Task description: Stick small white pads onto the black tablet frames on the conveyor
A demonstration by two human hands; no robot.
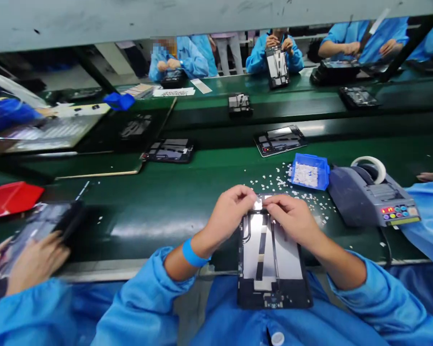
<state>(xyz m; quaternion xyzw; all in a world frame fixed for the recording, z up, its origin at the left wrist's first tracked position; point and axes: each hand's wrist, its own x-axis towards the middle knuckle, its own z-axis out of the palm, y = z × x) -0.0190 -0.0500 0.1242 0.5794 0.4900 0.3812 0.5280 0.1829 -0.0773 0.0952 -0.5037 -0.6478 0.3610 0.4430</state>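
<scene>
An opened tablet with white battery panels and dark strips lies partly over the bench edge in front of me. Both hands meet at its top end. My left hand, with a blue band at the wrist, pinches a small whitish piece between thumb and fingers. On the other side of that piece, my right hand has its thumb and fingers pressed together over the tablet's top edge; what they grip, if anything, is too small to make out.
A blue box of small white pieces stands behind my right hand, with pieces scattered around it. Right of it is a grey tape dispenser. Other opened tablets lie further back. A neighbour's blurred hand works at the left.
</scene>
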